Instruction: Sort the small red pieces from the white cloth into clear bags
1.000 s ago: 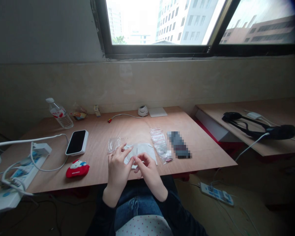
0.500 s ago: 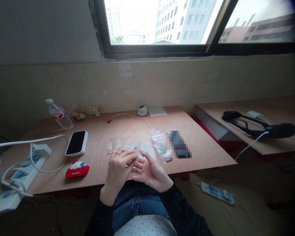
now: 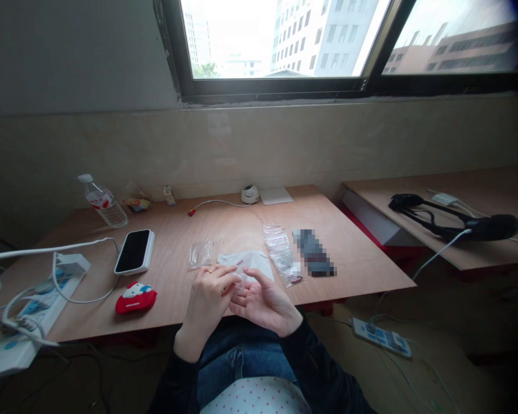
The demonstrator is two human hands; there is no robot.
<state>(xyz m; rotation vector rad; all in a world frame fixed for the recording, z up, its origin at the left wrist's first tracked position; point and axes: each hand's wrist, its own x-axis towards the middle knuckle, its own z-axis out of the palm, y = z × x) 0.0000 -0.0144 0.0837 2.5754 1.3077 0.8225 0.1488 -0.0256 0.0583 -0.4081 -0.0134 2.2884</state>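
Above the table's front edge, my left hand (image 3: 212, 296) has its fingers bent and closed on a small clear plastic bag (image 3: 242, 272). From the other side, my right hand (image 3: 265, 300) pinches the bag's edge with its thumb, palm turned up and the other fingers curled below. What the bag contains is too small to make out. Just behind the hands lies a white sheet (image 3: 261, 263) with tiny dark reddish bits on it. Another clear bag (image 3: 200, 255) lies to its left, and a row of overlapping clear zip bags (image 3: 278, 247) to its right.
A pixelated dark object (image 3: 314, 253) lies right of the bags. On the left are a white-cased phone (image 3: 133, 252), a red pouch (image 3: 136, 298), a water bottle (image 3: 106, 204) and a power strip (image 3: 38, 310) with cables. A dome camera (image 3: 250, 194) stands at the back.
The hands have shifted very slightly, with the small clear bag still between them. More of the white sheet shows behind the fingers. Things on the table stay put.
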